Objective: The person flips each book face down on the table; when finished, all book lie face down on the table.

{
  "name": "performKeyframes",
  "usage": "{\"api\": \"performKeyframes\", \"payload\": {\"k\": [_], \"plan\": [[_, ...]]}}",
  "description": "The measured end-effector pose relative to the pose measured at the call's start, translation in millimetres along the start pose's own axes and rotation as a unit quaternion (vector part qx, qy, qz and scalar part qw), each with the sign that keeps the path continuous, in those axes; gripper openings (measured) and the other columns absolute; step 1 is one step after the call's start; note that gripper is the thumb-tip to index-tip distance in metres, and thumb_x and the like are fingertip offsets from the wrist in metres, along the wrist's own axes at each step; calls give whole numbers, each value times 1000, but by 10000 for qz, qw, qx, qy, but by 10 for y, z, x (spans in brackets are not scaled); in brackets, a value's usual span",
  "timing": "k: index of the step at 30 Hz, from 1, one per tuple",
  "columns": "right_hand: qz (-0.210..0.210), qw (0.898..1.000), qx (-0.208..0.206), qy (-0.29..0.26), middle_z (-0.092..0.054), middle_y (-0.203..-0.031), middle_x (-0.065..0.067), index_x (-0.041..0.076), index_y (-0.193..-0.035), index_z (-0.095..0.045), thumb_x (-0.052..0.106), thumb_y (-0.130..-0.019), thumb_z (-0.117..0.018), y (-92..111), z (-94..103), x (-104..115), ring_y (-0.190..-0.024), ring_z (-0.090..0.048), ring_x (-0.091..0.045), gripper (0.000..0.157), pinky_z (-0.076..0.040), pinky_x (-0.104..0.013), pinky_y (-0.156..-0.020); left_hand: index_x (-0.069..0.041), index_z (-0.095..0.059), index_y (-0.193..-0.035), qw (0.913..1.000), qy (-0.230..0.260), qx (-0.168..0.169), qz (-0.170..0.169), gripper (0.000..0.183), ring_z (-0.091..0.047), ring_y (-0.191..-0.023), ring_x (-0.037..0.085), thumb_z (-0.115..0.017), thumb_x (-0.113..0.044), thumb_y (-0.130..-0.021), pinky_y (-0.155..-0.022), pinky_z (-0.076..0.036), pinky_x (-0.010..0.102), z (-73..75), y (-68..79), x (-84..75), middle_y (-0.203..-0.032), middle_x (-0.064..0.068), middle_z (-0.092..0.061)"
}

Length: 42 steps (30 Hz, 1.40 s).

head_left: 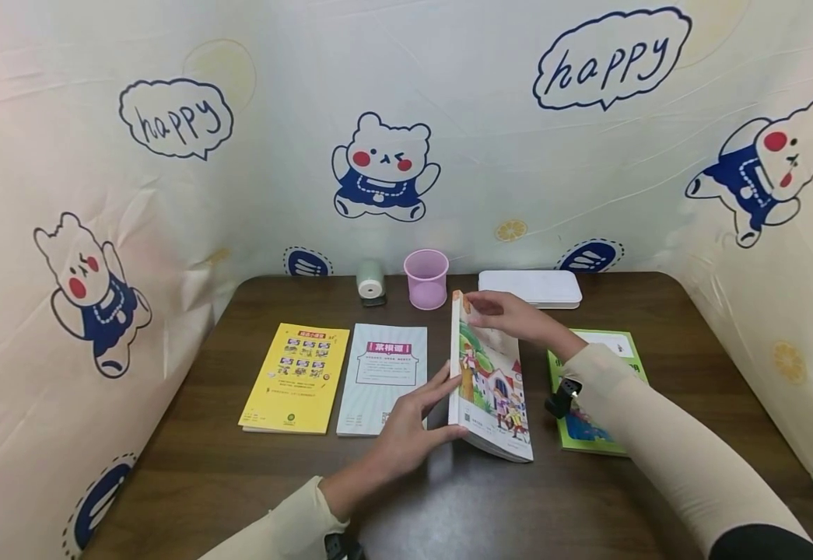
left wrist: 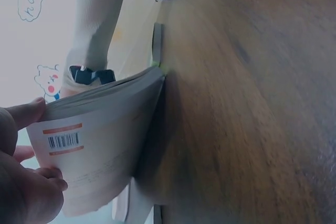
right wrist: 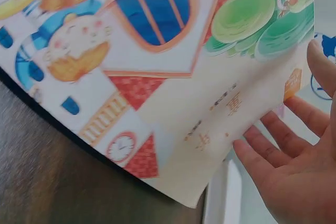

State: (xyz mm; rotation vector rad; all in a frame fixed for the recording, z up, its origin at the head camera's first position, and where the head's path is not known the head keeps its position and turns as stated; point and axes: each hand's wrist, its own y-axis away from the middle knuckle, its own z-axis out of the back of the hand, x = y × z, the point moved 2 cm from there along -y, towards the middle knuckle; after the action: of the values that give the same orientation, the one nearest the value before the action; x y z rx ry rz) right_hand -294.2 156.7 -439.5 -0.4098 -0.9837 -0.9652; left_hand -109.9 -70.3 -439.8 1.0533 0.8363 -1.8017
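We see the illustrated book (head_left: 486, 389) on the near side of the pink cup (head_left: 426, 280) and a little to its right, tilted, its spine raised and its far long edge down on the table (head_left: 518, 509). The left hand (head_left: 406, 432) grips the spine, thumb and fingers bent about it; the right hand (head_left: 518, 317), its fingers mostly straight and spread, touches the top edge.

On the backdrop (head_left: 462, 70), behind the pink cup, we read "happy" in 2 speech bubbles. The light blue book (head_left: 371, 404), nearer than the pink cup and to its left, bears 菜根谭 on a magenta label; its smaller lines are too fine for us. Farther left of the pink cup, the yellow book (head_left: 301, 404) has a red heading and 6 small pictures, their lettering hard to make out. The left wrist view shows us a barcode (left wrist: 64, 139) on the illustrated book's back cover, while its front title is blurred.

Right of the pink cup and nearer, the green book (head_left: 588, 432) is partly hidden by the right sleeve (head_left: 658, 420). Beside the pink cup stand a pale green object (head_left: 370, 278) on its left and a white case (head_left: 528, 288) on its right, partly covered by the illustrated book and right hand.
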Motion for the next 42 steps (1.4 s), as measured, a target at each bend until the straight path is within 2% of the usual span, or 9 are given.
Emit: {"api": "performKeyframes", "payload": {"k": [5, 12, 21, 28, 36, 42], "plan": [[190, 9996, -137, -169, -50, -152, -20, 15, -158, -42, 45, -101, -65, -7, 1, 128, -141, -45, -45, 69, -41, -66, -111, -18, -53, -152, 9998, 159, 15, -78, 72, -30, -152, 14, -84, -22, -88, -122, -31, 43, 7, 6, -50, -167, -4, -29], [270, 9987, -361, -236, -52, -147, -18, 19, -158, -42, 43, -100, -67, -19, -11, 268, -138, -47, -41, 67, -48, -64, -104, -20, -52, -152, 9986, 463, 5, -245, 68, -28, -153, 10, -82, -26, -91, -123, -30, 42, 12, 18, -95, -168, -7, -27], [321, 9970, -525, -476, -54, -146, -17, 20, -155, -45, 40, -98, -71, -58, 0, 400, -137, -50, -39, 66, -48, -66, -103, -22, -54, -152, 9982, 382, -159, -437, 66, -31, -151, 8, -81, -27, -92, -123, -30, 42, 82, 29, -172, -166, -12, -30], [626, 9946, -487, -674, -51, -152, -15, 10, -156, -41, 33, -100, -69, -84, -7, 427, -141, -48, -40, 67, -43, -65, -109, -15, -55, -151, 9977, 281, -213, -580, 64, -31, -152, 10, -80, -25, -92, -123, -30, 46, 137, 30, -228, -165, -11, -32], [733, 9933, -510, -737, -51, -151, -15, 12, -155, -41, 28, -101, -69, -85, -34, 462, -139, -50, -38, 63, -44, -62, -110, -23, -55, -150, 9983, 226, -177, -512, 65, -30, -152, 8, -81, -23, -91, -123, -30, 46, 151, 28, -225, -164, -13, -33], [788, 9917, -519, -877, -51, -151, -15, 12, -155, -42, 26, -101, -68, -62, -17, 432, -139, -50, -37, 61, -45, -60, -110, -26, -56, -149, 9975, 242, -227, -629, 65, -33, -151, 10, -83, -21, -90, -121, -33, 44, 118, 15, -226, -164, -12, -34]]}}
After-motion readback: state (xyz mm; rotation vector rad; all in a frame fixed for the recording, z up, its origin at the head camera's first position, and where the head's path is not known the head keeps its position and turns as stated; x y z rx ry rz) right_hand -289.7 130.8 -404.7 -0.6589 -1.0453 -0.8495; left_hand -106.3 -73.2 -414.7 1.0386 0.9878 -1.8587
